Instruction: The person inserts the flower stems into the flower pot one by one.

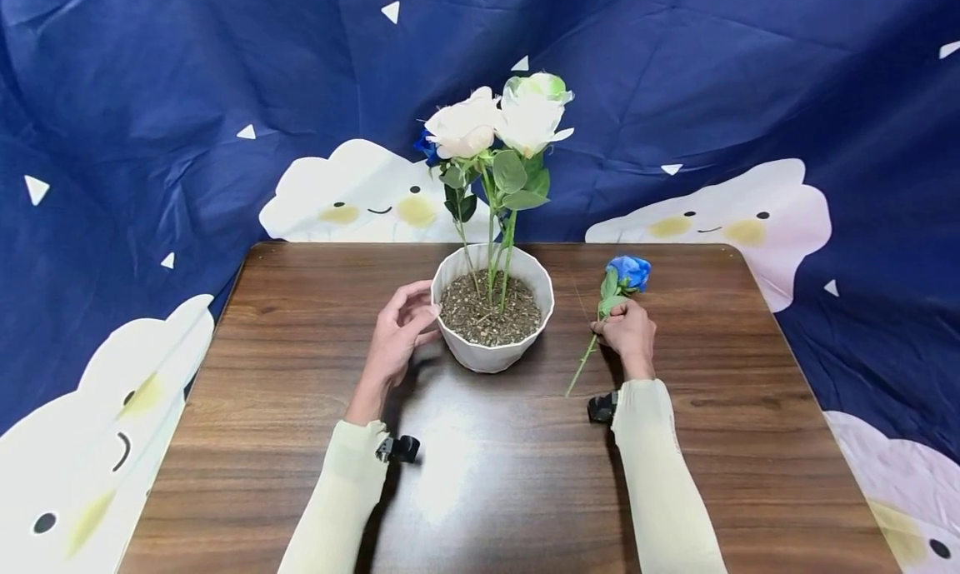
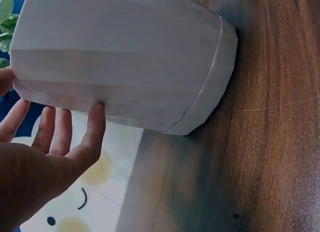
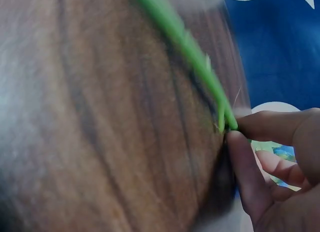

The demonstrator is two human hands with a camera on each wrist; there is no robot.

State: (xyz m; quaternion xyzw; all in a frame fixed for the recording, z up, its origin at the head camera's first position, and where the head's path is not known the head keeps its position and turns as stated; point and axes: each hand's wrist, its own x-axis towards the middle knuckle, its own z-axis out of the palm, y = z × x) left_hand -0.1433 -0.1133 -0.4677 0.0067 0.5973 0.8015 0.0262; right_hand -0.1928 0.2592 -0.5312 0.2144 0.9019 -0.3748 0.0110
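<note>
A white faceted flowerpot (image 1: 491,353) filled with brown soil (image 1: 487,311) stands on the table. In it stand two pale roses (image 1: 534,112) on leafy green stems, a blue bloom (image 1: 427,147) partly hidden behind them. My left hand (image 1: 402,324) rests against the pot's left side, thumb by the rim; the left wrist view shows the fingers (image 2: 94,127) spread loosely along its wall. To the right of the pot, my right hand (image 1: 630,334) pinches a blue rose (image 1: 630,272) by its green stem (image 3: 192,57), between thumb and index finger. The bloom points away from me, the stem's lower end towards me.
The brown wooden table (image 1: 285,391) has rounded far corners. Behind it hangs a dark blue cloth (image 1: 225,74) printed with smiling clouds and small white triangles. A small black camera (image 1: 405,449) is worn on the left wrist, another one (image 1: 602,407) on the right.
</note>
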